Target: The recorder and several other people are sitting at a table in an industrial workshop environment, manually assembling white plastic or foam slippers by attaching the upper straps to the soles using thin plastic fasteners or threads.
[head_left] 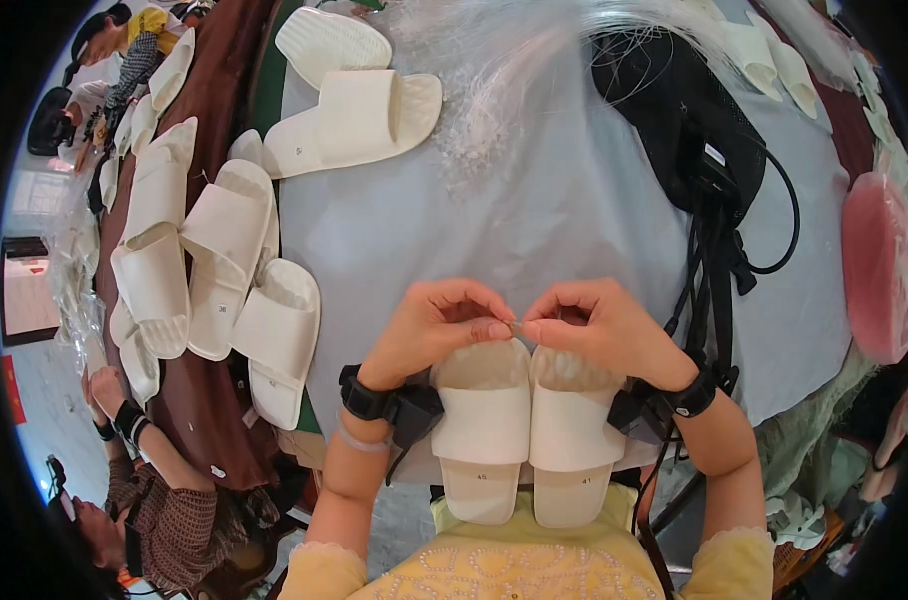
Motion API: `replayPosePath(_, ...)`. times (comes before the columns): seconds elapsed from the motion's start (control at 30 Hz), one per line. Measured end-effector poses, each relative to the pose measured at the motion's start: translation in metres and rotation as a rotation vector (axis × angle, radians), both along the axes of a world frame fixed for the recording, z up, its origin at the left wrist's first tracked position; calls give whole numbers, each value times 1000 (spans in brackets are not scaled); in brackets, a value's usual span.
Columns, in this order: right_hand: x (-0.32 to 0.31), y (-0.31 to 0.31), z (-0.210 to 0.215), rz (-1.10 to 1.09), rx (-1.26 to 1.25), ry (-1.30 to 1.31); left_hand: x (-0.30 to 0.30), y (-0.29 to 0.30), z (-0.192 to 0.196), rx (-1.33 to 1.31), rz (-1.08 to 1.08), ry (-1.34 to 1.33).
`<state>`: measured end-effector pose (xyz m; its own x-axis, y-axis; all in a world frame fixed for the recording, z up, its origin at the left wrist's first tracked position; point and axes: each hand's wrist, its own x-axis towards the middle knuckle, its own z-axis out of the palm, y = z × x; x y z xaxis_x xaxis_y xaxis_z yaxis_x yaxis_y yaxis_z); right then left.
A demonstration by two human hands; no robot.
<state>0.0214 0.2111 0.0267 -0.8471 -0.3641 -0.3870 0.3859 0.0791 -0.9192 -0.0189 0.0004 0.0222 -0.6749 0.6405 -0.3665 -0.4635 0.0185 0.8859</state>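
While raised fingertip to fingertip just beyond the far ends of the slippers, pinching finely. With the left hand, thumb to forefinger, nearly closed, gripping one side of a small thin piece; with the right hand, likewise nearly closed, gripping the other side. Too small to make out in kind. On both wrists, black strapped devices.

Directly below, side by side at the near table edge: left slipper and right slipper, both white, both broad-banded, near ends toward the yellow top.

Farther off, on a grey table cover: two more white slippers, overlapping, upper left; a spread of clear strands, top centre, beside a black bag with cables and straps trailing toward the right wrist. To the far right, a pink wrapped bundle. To the left, on brown cloth, heaped slippers. Lower left, a co-worker, seated, arms extended.
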Motion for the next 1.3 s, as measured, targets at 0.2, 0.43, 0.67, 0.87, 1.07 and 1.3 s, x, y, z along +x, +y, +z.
replayPosePath(0.2, 1, -1, 2, -28, 30, 92, 1, 3, 5, -85, -19, 61)
replayPosePath(0.43, 3, 0, 5, -54, 78, 140, 3, 3, 7, -80, 44, 10)
replayPosePath(0.67, 3, -2, 3, -46, 82, 143, 3, 4, 8, -114, 9, 67)
replayPosePath(0.87, 2, -4, 3, 2, 78, 126, 4, 3, 1, -96, -24, 152)
replayPosePath(1.07, 2, -2, 2, 8, 12, 58, 4, 3, 5, -110, -8, 142)
replayPosePath(1.3, 3, -1, 5, 29, -12, 42, 6, 3, 3, -23, -10, 100)
